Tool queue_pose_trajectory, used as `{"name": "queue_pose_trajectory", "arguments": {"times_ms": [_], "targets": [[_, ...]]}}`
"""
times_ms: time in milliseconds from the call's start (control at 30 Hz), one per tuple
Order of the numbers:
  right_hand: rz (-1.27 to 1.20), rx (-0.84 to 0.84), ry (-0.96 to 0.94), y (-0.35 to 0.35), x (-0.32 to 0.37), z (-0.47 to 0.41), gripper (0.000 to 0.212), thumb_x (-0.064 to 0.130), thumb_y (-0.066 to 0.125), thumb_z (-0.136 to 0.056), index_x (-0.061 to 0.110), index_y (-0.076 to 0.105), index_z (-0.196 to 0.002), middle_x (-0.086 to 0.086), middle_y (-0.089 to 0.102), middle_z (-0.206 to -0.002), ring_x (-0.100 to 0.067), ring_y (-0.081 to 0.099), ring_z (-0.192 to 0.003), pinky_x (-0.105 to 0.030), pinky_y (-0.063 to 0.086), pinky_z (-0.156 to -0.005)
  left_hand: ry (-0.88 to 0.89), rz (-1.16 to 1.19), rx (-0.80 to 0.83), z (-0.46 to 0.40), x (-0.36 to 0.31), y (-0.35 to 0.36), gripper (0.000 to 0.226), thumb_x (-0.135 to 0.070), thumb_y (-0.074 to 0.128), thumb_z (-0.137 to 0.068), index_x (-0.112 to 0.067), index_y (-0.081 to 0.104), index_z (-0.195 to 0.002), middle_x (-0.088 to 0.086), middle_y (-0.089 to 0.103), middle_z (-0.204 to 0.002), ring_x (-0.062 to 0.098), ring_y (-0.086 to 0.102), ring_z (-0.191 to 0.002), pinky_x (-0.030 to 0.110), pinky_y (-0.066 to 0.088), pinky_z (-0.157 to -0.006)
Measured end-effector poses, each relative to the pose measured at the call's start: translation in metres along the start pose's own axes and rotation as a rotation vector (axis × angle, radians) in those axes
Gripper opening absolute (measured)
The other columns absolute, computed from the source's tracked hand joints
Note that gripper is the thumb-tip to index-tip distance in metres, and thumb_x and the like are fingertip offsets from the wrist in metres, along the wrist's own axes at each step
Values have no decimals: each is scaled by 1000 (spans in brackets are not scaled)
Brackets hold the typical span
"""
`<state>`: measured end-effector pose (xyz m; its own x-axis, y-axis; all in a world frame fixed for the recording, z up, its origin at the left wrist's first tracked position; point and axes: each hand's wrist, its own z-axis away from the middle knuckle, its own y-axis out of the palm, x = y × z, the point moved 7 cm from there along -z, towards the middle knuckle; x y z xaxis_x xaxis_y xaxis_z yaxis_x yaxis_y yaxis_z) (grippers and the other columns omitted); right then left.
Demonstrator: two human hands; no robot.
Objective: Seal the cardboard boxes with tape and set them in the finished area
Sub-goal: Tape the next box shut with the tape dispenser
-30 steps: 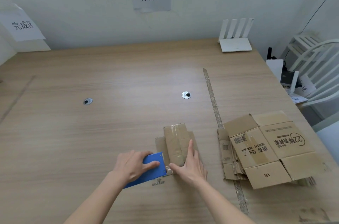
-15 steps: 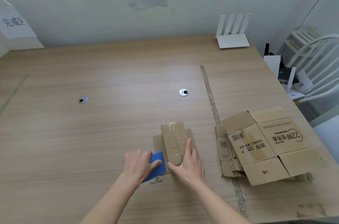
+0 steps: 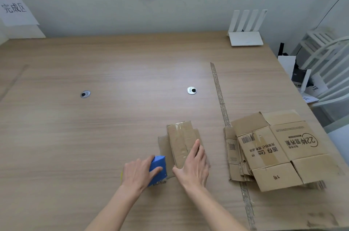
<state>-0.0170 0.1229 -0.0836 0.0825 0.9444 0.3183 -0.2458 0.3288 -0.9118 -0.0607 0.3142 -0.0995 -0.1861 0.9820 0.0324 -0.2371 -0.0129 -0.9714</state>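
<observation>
A small brown cardboard box (image 3: 180, 139) lies on the wooden table (image 3: 113, 117) near the front, with clear tape along its top. My right hand (image 3: 194, 166) lies flat on the box's near end, fingers straight, pressing it down. My left hand (image 3: 139, 173) grips a blue tape dispenser (image 3: 158, 168) right beside the box's left side, at its near corner. A paper sign (image 3: 15, 9) marks the finished area at the far left wall.
A pile of flattened cardboard boxes (image 3: 273, 151) lies to the right, past a strip of old tape (image 3: 221, 102) on the table. A white router (image 3: 245, 30) stands at the back right. White chairs (image 3: 328, 72) crowd the right edge. Two cable holes (image 3: 191, 90) sit mid-table.
My left hand has drawn the blue dispenser toward me and tipped it up on edge, so less of it shows. My right hand stays pressed on the box.
</observation>
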Motion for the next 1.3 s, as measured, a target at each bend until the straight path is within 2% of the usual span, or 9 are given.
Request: {"name": "queue_pose_trajectory", "arguments": {"times_ms": [300, 400, 567, 667, 767, 933, 1067, 1167, 1300], "targets": [[-57, 119, -110, 0, -26, -8, 144, 88, 60, -64, 18, -25, -156, -7, 7, -164, -25, 22, -150, -39, 36, -115, -30, 117, -97, 15, 20, 10, 55, -76, 34, -90, -45, 48, -133, -8, 73, -100, 19, 69, -89, 31, 37, -58], [22, 125, -239, -12, -45, -14, 129, 73, 62, -72, 24, -24, -157, -5, 16, -158, -24, 29, -145, -37, 36, -116, -4, 136, -156, 16, 26, 11, 68, -81, 19, -80, -46, 53, -128, -9, 73, -88, 18, 69, -78, 29, 32, -51], [276, 210, -504, -34, -68, -24, 118, 35, 65, -77, 43, -27, -151, 2, 1, -166, -19, 3, -154, -38, 2, -127, -6, 66, -136, 15, 45, 29, 48, -72, 58, -78, -41, 62, -115, -8, 54, -58, 17, 57, -52, 25, 23, -43], [402, 228, -664, -45, -61, -26, 116, 0, 54, -76, 54, -16, -152, 3, -18, -168, -21, -16, -155, -42, -8, -126, -46, 115, -78, 20, 54, 37, 55, -65, 66, -80, -44, 56, -130, -9, 53, -65, 16, 57, -58, 30, 29, -51], [371, 81, -742, -54, -51, -24, 115, -12, 49, -74, 50, 1, -157, 0, -13, -169, -22, -9, -156, -40, -7, -124, -34, 129, -67, 20, 55, 40, 65, -68, 58, -83, -43, 47, -142, -8, 60, -76, 16, 64, -72, 32, 35, -61], [113, -114, -632, -49, -77, -3, 115, -21, 56, -64, 36, 25, -159, 6, 9, -169, -16, 9, -156, -37, 17, -125, -65, 105, -197, 17, 33, 21, 72, -70, 40, -78, -20, 71, -121, 3, 64, -76, 27, 64, -66, 37, 51, -63], [-269, -268, -255, -53, -108, 14, 62, 13, 57, -96, 26, 39, -153, 13, 21, -164, -9, 21, -152, -39, 29, -121, 96, 344, -273, 22, -27, -20, 56, -58, 40, -96, -26, 58, -137, 0, 61, -126, 23, 64, -111, 38, 52, -90], [-520, -135, -66, -46, -108, 14, 66, 51, 60, -95, 35, 34, -153, 18, 27, -153, -3, 32, -141, -31, 34, -113, 151, 742, -12, 16, -73, -21, 54, -64, 44, -97, -46, 36, -147, -21, 44, -143, 3, 44, -133, 29, 41, -107], [-630, 66, -98, -23, -106, -6, 81, 40, 69, -93, 36, 22, -159, 14, 29, -157, -7, 36, -143, -38, 36, -118, 96, 1043, 134, 8, -102, -12, 67, -62, 62, -86, -52, 33, -145, -18, 59, -119, -1, 59, -104, 30, 53, -91]]}}
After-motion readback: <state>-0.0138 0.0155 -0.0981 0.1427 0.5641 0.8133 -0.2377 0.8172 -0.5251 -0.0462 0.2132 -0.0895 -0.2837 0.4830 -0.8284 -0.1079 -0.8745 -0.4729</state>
